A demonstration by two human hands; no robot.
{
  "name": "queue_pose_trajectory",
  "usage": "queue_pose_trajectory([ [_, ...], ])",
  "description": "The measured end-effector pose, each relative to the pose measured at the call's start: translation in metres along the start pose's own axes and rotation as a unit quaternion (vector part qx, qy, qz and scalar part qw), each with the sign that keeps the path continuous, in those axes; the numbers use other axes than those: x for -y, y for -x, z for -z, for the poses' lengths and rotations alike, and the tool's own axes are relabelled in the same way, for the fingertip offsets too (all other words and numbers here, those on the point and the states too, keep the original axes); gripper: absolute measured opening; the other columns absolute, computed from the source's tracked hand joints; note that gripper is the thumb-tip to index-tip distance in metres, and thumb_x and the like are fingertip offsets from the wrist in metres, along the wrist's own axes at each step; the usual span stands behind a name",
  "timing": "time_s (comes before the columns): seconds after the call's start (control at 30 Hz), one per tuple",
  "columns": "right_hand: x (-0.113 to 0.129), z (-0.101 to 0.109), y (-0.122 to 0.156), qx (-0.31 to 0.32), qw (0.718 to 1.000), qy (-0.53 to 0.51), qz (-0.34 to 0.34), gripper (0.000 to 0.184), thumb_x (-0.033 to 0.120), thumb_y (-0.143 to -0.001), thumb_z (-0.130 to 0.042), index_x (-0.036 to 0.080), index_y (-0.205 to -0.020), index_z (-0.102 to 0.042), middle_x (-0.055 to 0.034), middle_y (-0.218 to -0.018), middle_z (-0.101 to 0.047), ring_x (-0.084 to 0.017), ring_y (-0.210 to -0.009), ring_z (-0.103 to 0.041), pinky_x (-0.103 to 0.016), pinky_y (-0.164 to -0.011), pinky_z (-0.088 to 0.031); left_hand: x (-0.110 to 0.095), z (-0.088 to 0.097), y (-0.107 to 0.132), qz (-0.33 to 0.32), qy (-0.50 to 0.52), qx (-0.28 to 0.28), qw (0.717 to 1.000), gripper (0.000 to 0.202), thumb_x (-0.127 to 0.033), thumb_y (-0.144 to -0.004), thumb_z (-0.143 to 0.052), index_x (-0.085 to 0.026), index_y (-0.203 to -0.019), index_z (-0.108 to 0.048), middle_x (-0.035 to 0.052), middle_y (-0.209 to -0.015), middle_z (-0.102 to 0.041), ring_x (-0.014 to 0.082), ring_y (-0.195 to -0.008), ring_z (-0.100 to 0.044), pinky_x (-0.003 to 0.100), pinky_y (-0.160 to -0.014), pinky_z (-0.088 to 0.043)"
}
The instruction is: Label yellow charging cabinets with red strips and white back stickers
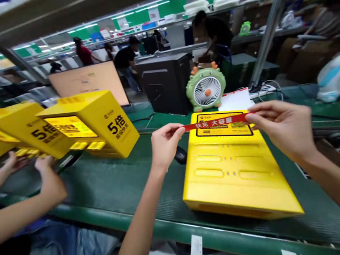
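Observation:
A red sticker strip (pixel 220 122) with white characters is stretched level between my two hands. My left hand (pixel 168 144) pinches its left end between thumb and fingers. At its right end, the fingertips of my right hand (pixel 284 128) are closed on it. Below the strip lies a yellow machine casing (pixel 229 186) on its back, with slots in its face and a black-framed label at its far end. The strip crosses in front of that label; whether it touches the surface I cannot tell.
A green fan (pixel 206 87) and a black box (pixel 166 86) stand behind the casing. A black mouse (pixel 180 155) is at its left. Further left, a co-worker's hands (pixel 47 170) work at upright yellow machines (pixel 119 126). A metal post (pixel 272 24) rises at right.

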State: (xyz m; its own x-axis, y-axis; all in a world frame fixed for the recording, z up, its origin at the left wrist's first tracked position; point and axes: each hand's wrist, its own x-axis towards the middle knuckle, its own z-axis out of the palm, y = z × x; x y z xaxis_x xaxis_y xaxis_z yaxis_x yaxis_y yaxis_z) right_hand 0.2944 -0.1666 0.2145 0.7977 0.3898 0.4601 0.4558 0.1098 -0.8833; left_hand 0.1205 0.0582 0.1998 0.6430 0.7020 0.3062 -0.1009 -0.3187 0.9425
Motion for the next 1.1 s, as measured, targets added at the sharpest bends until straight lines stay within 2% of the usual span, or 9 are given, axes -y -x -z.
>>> queue_pose_trajectory([
  [0.1, -0.044, 0.008, 0.002, -0.031, 0.996, 0.016, -0.081, 0.037, 0.049, -0.070, -0.092, 0.017, -0.082, -0.078, -0.0095, -0.079, -0.075, -0.024, -0.069, -0.074, -0.026, -0.052, -0.061, 0.026, -0.033, -0.008, 0.011, 0.001, -0.013, 1.000, 0.024, -0.029, -0.078, -0.076, -0.014, -0.096, -0.073, 0.0031, -0.081, -0.071, 0.0126, -0.073, -0.062, 0.022, -0.070, -0.049],
  [0.23, -0.071, 0.016, 0.005, -0.062, 0.991, 0.031, -0.114, 0.033, 0.046, -0.069, -0.091, 0.019, -0.085, -0.081, -0.0101, -0.096, -0.077, -0.022, -0.074, -0.074, -0.028, -0.061, -0.063, 0.036, -0.057, 0.018, 0.028, -0.013, -0.033, 0.999, 0.016, -0.031, -0.084, -0.071, -0.015, -0.088, -0.066, 0.0030, -0.083, -0.068, 0.0126, -0.075, -0.061, 0.021, -0.069, -0.046],
  [0.3, -0.070, 0.024, 0.007, -0.069, 0.991, 0.041, -0.109, 0.028, 0.042, -0.071, -0.090, 0.021, -0.086, -0.081, -0.0072, -0.097, -0.077, -0.019, -0.074, -0.072, -0.027, -0.064, -0.062, 0.028, -0.063, 0.034, 0.020, -0.032, -0.030, 0.999, 0.013, -0.029, -0.088, -0.066, -0.017, -0.087, -0.064, 0.0010, -0.084, -0.065, 0.0117, -0.075, -0.058, 0.021, -0.069, -0.043],
  [0.4, -0.062, 0.038, 0.009, -0.064, 0.990, 0.047, -0.118, 0.026, 0.042, -0.071, -0.090, 0.022, -0.085, -0.080, -0.0044, -0.081, -0.074, -0.017, -0.066, -0.067, -0.026, -0.062, -0.060, 0.013, -0.069, 0.047, 0.003, -0.050, -0.010, 0.999, 0.012, -0.029, -0.095, -0.060, -0.019, -0.088, -0.060, -0.0007, -0.086, -0.063, 0.0112, -0.077, -0.055, 0.020, -0.069, -0.041],
  [0.6, -0.048, 0.058, 0.012, -0.007, 0.984, 0.028, -0.178, 0.044, 0.050, -0.065, -0.095, 0.017, -0.090, -0.081, -0.0064, -0.075, -0.071, -0.015, -0.061, -0.063, -0.022, -0.053, -0.056, 0.001, -0.062, 0.038, 0.051, -0.063, 0.017, 0.997, 0.015, -0.031, -0.091, -0.065, -0.018, -0.086, -0.059, 0.0004, -0.083, -0.064, 0.0136, -0.078, -0.058, 0.022, -0.068, -0.042],
  [0.7, -0.048, 0.056, 0.008, 0.011, 0.979, -0.012, -0.202, 0.056, 0.046, -0.057, -0.099, 0.015, -0.100, -0.079, -0.0050, -0.076, -0.069, -0.013, -0.057, -0.059, -0.019, -0.047, -0.050, -0.001, -0.063, 0.042, 0.071, -0.137, -0.013, 0.988, 0.012, -0.028, -0.089, -0.066, -0.019, -0.082, -0.061, 0.0003, -0.080, -0.065, 0.0136, -0.074, -0.058, 0.023, -0.067, -0.042],
  [0.8, -0.051, 0.049, 0.008, 0.006, 0.976, -0.048, -0.214, 0.057, 0.046, -0.055, -0.100, 0.015, -0.093, -0.072, -0.0029, -0.071, -0.065, -0.010, -0.051, -0.052, -0.016, -0.041, -0.042, 0.003, -0.071, 0.049, 0.067, -0.169, -0.071, 0.981, 0.011, -0.027, -0.091, -0.063, -0.019, -0.084, -0.061, 0.0004, -0.081, -0.065, 0.0139, -0.075, -0.057, 0.024, -0.070, -0.042],
  [0.97, -0.050, 0.042, 0.020, -0.019, 0.974, -0.063, -0.215, 0.062, 0.048, -0.057, -0.100, 0.017, -0.099, -0.065, -0.0014, -0.074, -0.065, -0.008, -0.049, -0.049, -0.015, -0.039, -0.038, 0.007, -0.072, 0.047, 0.028, -0.175, -0.032, 0.984, 0.013, -0.029, -0.096, -0.058, -0.020, -0.088, -0.060, -0.0008, -0.086, -0.065, 0.0140, -0.081, -0.058, 0.025, -0.074, -0.043],
  [1.1, -0.045, 0.038, 0.027, -0.033, 0.974, -0.071, -0.211, 0.060, 0.049, -0.062, -0.097, 0.019, -0.101, -0.064, -0.0008, -0.082, -0.066, -0.008, -0.050, -0.051, -0.016, -0.039, -0.039, 0.006, -0.063, 0.042, 0.046, -0.137, -0.029, 0.989, 0.013, -0.030, -0.094, -0.060, -0.020, -0.086, -0.059, -0.0016, -0.083, -0.063, 0.0131, -0.077, -0.058, 0.024, -0.069, -0.042],
])
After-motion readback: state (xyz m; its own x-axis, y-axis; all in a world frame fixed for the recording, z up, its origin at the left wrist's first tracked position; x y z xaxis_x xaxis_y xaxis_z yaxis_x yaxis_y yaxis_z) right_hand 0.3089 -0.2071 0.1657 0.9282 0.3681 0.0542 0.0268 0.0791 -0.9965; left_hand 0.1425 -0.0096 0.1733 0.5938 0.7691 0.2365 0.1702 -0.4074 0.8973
